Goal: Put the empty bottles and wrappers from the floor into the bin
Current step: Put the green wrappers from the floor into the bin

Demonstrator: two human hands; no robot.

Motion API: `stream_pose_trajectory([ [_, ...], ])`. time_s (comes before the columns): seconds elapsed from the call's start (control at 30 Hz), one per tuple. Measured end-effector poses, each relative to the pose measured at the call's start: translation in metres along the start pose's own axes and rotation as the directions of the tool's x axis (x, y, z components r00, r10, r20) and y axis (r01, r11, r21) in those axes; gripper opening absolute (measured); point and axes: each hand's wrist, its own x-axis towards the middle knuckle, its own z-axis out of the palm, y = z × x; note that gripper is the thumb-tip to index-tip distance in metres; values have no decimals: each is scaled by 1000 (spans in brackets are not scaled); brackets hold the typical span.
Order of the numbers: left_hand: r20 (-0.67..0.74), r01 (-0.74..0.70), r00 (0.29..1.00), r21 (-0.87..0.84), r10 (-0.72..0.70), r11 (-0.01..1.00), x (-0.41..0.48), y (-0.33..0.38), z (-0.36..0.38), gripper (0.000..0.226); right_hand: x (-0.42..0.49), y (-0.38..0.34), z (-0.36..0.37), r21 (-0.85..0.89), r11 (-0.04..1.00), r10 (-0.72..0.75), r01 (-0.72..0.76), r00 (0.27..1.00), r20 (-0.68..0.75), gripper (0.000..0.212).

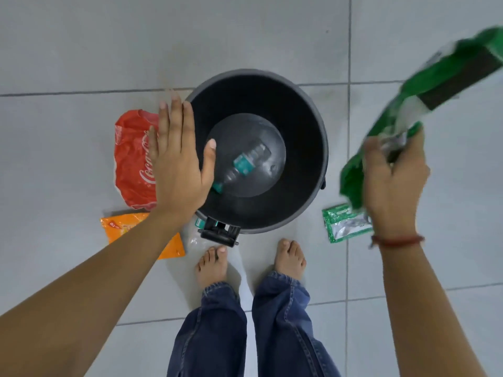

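A black round bin (pixel 304 126) stands on the floor in front of my feet. Inside it lies a clear bottle (pixel 246 161) with a teal label. My left hand (pixel 179 161) hovers flat and open over the bin's left rim, holding nothing. My right hand (pixel 394 178) is raised to the right of the bin and grips a large green wrapper (pixel 424 104), blurred by motion. On the floor lie a red Coca-Cola wrapper (pixel 130 159) left of the bin, an orange wrapper (pixel 122 227) below it, and a small green wrapper (pixel 343 223) at the right.
Grey floor tiles (pixel 81 50) spread all around. My bare feet (pixel 250 262) and blue jeans stand just below the bin. A black clip (pixel 219 234) juts from the bin's near rim, with a clear plastic piece (pixel 194 238) beside it.
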Motion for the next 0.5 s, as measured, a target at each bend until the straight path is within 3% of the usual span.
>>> stream_pose_trajectory([
  [0.07, 8, 19, 1000, -2, -19, 1000, 0, 1, -1, 61, -30, -39, -2, -26, 995, -86, 95, 967, 238, 43],
  [0.17, -1, 36, 999, -27, -36, 999, 1, 2, 0, 59, -62, -66, 33, -261, 924, -102, 280, 837, 538, 53],
  [0.27, -24, 50, 998, -27, -51, 998, 1, 2, 3, 57, -62, -59, 91, -480, 826, 81, 296, 780, 620, 63],
  [0.4, -43, 38, 998, -24, -39, 999, 1, -2, 7, 56, -53, -27, 162, -655, 692, 375, 305, 623, 686, 76],
  [0.5, -46, 41, 998, -19, -42, 999, 1, -3, 8, 61, -56, -10, 192, -712, 524, 375, 468, 623, 686, 91],
])
